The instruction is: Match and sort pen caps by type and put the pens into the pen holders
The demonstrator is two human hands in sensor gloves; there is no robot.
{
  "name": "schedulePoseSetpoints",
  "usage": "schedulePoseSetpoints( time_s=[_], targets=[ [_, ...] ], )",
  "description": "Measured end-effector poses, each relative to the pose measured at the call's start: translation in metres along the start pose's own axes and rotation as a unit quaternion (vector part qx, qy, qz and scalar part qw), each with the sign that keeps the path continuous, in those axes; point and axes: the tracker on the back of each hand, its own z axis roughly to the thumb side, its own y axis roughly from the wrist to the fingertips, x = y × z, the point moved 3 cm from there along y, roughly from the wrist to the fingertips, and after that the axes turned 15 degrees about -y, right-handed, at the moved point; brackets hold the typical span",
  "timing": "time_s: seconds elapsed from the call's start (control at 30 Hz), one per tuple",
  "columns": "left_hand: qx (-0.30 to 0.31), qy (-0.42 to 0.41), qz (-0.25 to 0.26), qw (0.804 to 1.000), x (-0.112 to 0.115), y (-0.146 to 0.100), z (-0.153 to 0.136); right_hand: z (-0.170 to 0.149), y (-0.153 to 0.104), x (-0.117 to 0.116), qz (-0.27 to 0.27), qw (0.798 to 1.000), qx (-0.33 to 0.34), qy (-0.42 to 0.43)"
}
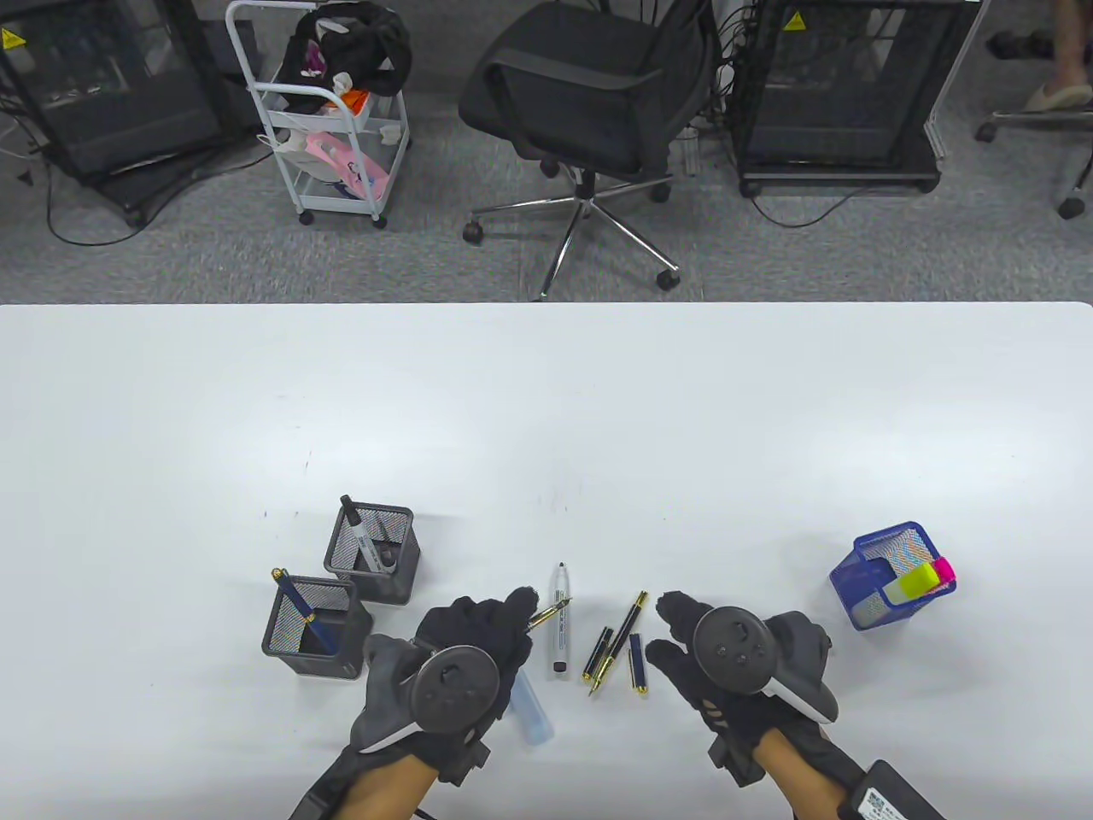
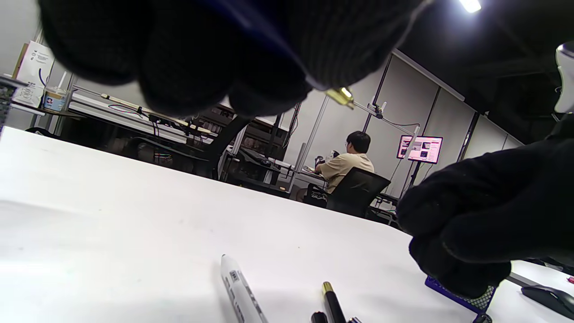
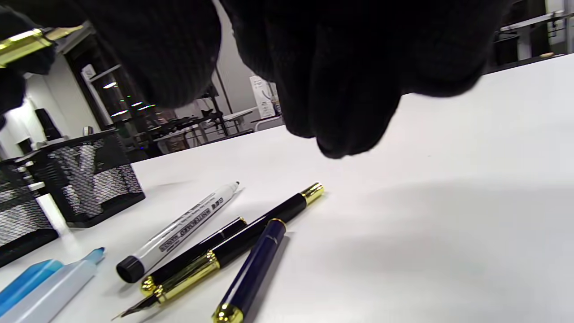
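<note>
My left hand point(image 1: 519, 612) grips a blue fountain pen point(image 1: 551, 612) whose gold nib pokes out to the right; in the left wrist view its barrel and gold nib point(image 2: 339, 95) cross under my curled fingers. My right hand point(image 1: 670, 630) hovers open just right of the loose pens and holds nothing. Between the hands lie a white marker point(image 1: 559, 619), an uncapped black fountain pen point(image 1: 618, 641), a black cap point(image 1: 598, 653) and a dark blue cap point(image 1: 636, 663). The right wrist view shows the marker point(image 3: 179, 231), the black pen point(image 3: 251, 237) and the blue cap point(image 3: 251, 273) below my fingers.
Two black mesh holders stand at the left: the rear one point(image 1: 401, 564) has a marker in it, the front one point(image 1: 286, 636) a blue pen. A blue mesh holder point(image 1: 862, 589) at the right holds highlighters. A pale blue highlighter point(image 1: 534, 707) lies by my left wrist.
</note>
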Motion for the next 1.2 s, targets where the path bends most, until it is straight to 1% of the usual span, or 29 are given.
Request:
schedulePoseSetpoints(
  time_s=[0.1,0.2,0.4,0.57,0.67,0.8,1.2],
  targets=[
    [-0.007,-0.002,-0.004,1.000,0.003,-0.001,-0.003,0.000,0.002,-0.005,0.015,0.999,-0.039,-0.003],
    [-0.011,0.001,-0.008,1.000,0.005,-0.002,-0.004,0.003,0.005,-0.013,0.036,0.997,-0.061,-0.013],
    [-0.013,0.002,-0.017,1.000,0.009,-0.002,-0.005,0.019,0.008,-0.035,0.054,0.992,-0.082,-0.073],
    [-0.023,0.006,-0.026,0.999,0.011,-0.003,-0.010,0.030,0.010,-0.052,0.062,0.988,-0.074,-0.123],
    [-0.027,0.031,-0.031,0.999,0.013,-0.003,-0.012,0.034,0.011,-0.058,0.068,0.985,-0.066,-0.144],
    [-0.030,0.028,-0.037,0.998,0.015,-0.003,-0.011,0.039,0.011,-0.060,0.069,0.982,-0.052,-0.169],
    [-0.029,0.029,-0.048,0.998,0.021,-0.004,-0.009,0.047,0.011,-0.063,0.086,0.975,-0.034,-0.202]
  ],
)
